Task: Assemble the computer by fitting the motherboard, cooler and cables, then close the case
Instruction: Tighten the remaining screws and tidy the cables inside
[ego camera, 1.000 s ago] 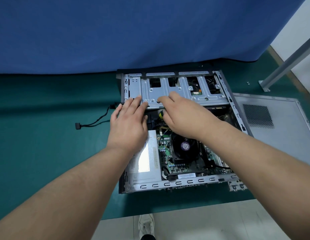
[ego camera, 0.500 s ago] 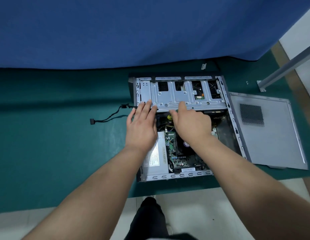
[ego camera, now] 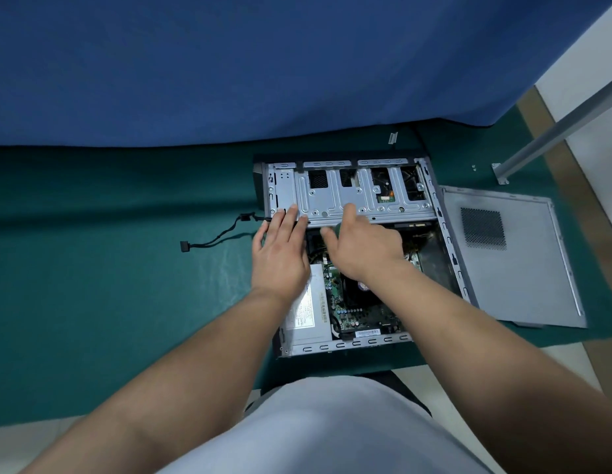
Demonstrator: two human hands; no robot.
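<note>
The open computer case lies on its side on the green table, with the motherboard and the silver power supply inside. A grey metal drive cage spans the case's far end. My left hand lies flat with straight fingers touching the cage's near left edge. My right hand rests on the cage's near edge at the middle, fingers extended, and covers most of the black cooler. The removed side panel lies flat to the right of the case.
A black cable with a connector trails out of the case's left side onto the green table. A blue curtain hangs behind. A metal leg stands at the far right. Small screws lie near it. My white shirt fills the bottom.
The camera has pulled back and up, so the case looks smaller. Both hands stay on the drive cage's near edge, with the right hand shifted slightly further onto it.
</note>
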